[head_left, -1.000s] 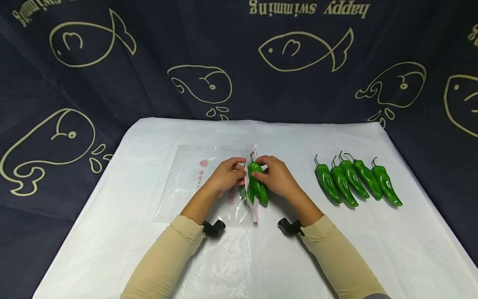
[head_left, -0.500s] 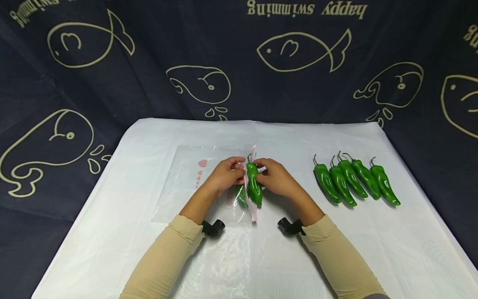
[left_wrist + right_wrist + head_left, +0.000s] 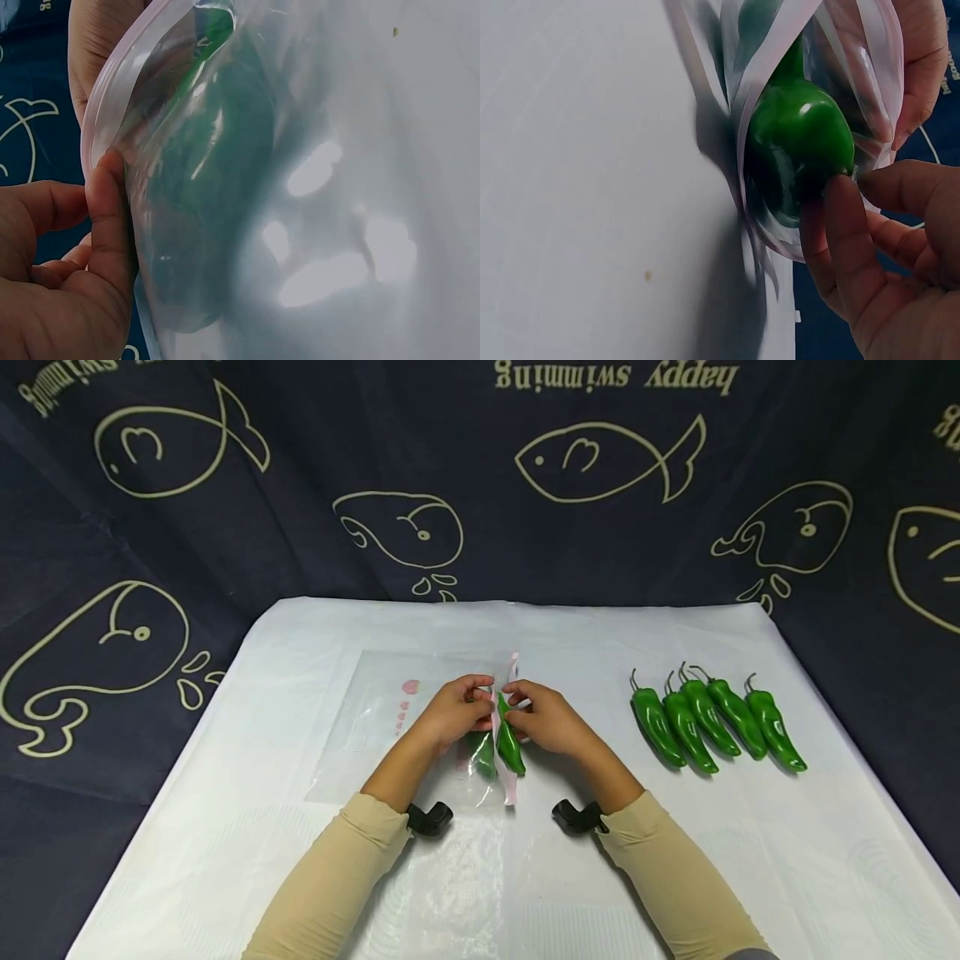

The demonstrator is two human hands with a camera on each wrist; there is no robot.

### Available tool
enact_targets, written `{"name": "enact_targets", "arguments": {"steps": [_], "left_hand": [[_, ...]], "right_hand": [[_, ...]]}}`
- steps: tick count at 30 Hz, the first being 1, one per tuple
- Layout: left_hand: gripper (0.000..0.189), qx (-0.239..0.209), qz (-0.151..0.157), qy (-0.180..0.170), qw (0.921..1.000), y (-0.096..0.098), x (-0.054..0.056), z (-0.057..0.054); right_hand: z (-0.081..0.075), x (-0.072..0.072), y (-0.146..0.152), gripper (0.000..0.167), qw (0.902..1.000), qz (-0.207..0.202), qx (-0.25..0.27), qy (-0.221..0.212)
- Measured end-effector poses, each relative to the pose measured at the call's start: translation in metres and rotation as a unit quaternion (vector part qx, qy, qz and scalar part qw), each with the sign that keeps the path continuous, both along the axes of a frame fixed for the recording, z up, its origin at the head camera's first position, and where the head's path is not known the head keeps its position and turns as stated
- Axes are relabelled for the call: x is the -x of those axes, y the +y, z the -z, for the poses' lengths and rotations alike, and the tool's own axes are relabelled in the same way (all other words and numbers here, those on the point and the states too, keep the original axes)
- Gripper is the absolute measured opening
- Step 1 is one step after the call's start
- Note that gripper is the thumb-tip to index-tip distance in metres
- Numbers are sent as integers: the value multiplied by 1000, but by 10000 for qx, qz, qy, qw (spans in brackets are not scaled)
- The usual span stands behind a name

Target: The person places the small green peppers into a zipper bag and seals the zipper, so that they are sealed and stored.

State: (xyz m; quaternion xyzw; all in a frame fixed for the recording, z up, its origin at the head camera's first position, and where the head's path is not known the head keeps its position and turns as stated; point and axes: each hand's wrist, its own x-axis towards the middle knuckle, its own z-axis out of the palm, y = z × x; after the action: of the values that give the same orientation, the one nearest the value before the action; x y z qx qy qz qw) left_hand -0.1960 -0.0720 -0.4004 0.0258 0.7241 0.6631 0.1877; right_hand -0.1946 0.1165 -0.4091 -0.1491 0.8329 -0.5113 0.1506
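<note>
In the head view, a clear zip bag (image 3: pixel 358 735) with a pink rim and small pink prints lies flat, its mouth to the right. My left hand (image 3: pixel 456 714) pinches the bag's rim between thumb and fingers. At the mouth, my right hand (image 3: pixel 549 718) holds a glossy green pepper (image 3: pixel 510 748) by its fingertips. The right wrist view shows this pepper (image 3: pixel 802 127) partly inside the parted rim, with fingers (image 3: pixel 847 217) against its near end. Green also shows through the film, blurred, in the left wrist view (image 3: pixel 210 150).
Several green peppers (image 3: pixel 701 718) with curved stems lie side by side on the right of the white-covered table (image 3: pixel 450 893). A dark cloth (image 3: pixel 495 552) with fish and whale drawings hangs behind. Dark wrist cameras (image 3: pixel 430 818) sit on both wrists.
My right hand has shifted slightly left and pushed the pepper toward the bag; the pepper has tilted and less of it shows outside. The left hand keeps its hold on the rim.
</note>
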Motion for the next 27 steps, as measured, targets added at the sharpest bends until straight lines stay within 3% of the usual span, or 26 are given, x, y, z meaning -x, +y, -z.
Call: {"name": "enact_targets", "arguments": {"steps": [16,27], "left_hand": [[48,-117,-29,-40,9999,2,1,1],[47,32,61,8,10000,4,2,9]], "right_hand": [[6,0,-7,51,9972,-121,604,-415],[-2,-1,8,47,9989,-215,-320,262]]}}
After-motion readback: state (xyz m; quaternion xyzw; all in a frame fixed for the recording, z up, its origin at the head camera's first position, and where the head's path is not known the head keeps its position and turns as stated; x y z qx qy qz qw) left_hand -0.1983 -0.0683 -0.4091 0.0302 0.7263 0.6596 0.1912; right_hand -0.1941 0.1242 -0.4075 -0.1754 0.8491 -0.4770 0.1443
